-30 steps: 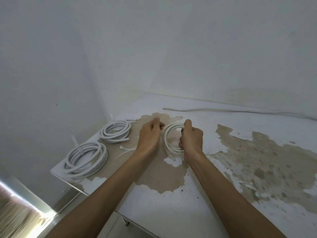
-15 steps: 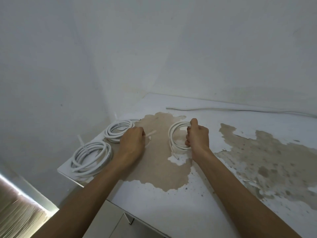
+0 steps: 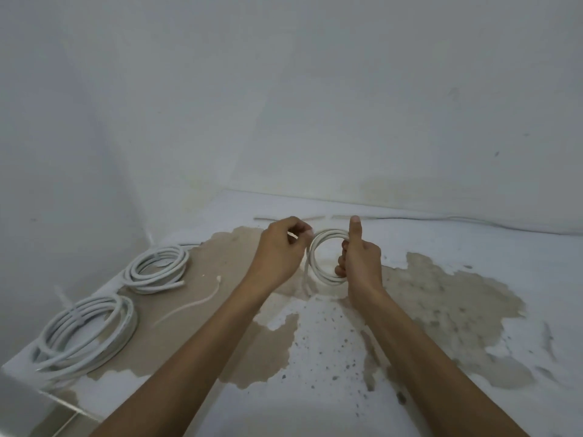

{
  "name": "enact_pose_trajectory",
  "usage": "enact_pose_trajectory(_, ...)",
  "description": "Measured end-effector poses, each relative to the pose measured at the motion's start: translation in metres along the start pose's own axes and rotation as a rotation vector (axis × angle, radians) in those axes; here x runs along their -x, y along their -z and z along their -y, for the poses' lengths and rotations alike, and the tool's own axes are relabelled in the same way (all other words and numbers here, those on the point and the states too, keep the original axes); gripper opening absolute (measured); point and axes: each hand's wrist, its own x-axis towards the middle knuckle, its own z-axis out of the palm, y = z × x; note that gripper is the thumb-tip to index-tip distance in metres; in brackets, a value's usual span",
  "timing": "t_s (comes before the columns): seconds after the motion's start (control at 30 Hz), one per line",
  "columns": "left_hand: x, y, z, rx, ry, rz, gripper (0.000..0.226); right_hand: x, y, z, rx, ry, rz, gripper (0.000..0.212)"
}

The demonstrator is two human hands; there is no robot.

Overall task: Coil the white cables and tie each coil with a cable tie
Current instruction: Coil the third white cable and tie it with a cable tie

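Two coils (image 3: 157, 269) (image 3: 86, 332) lie left of the held coil (image 3: 325, 257).

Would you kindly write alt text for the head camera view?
A right hand grips a small white cable coil while the left hand pinches something thin at its rim. Two more coils and a loose cable tie lie left.

A bare utility corner: peeling white table (image 3: 331, 389), plain stained walls (image 3: 284, 89)
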Motion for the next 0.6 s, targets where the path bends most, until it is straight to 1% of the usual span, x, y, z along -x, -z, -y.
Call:
enact_pose_trajectory(0.13, -0.005, -0.023, -0.007, 0.023, -0.014, 0.034, 0.011, -0.009, 0.015, -0.001, -0.022, -0.044, -0.025, 0.059)
enact_pose_trajectory(0.23, -0.008, -0.03, -0.019, 0.075, -0.069, -0.084, 0.01, -0.014, 0.024, -0.002, 0.073, 0.012, -0.077, 0.059)
enact_pose_trajectory(0.27, -0.008, -0.032, -0.023, 0.128, -0.057, -0.109, 0.01, -0.015, 0.025, -0.002, 0.089, 0.023, -0.096, 0.059)
enact_pose_trajectory(0.3, -0.009, -0.035, -0.028, 0.211, -0.012, -0.102, 0.009, -0.016, 0.025, -0.002, 0.09, 0.023, -0.108, 0.059)
enact_pose_trajectory(0.37, -0.01, -0.044, -0.037, 0.407, 0.151, -0.05, 0.011, -0.017, 0.025, 0.0, 0.071, 0.019, -0.121, 0.058)
enact_pose_trajectory(0.47, -0.015, -0.054, -0.044, 0.602, 0.342, -0.039, 0.016, -0.018, 0.024, 0.002, 0.039, 0.039, -0.125, 0.058)
enact_pose_trajectory(0.53, -0.02, -0.052, -0.048, 0.813, 0.436, -0.041, 0.012, -0.018, 0.027, 0.004, 0.006, 0.049, -0.132, 0.067)
enact_pose_trajectory(0.6, -0.026, -0.044, -0.047, 1.005, 0.451, -0.026, 0.006, -0.019, 0.031, 0.004, 0.01, 0.039, -0.143, 0.079)
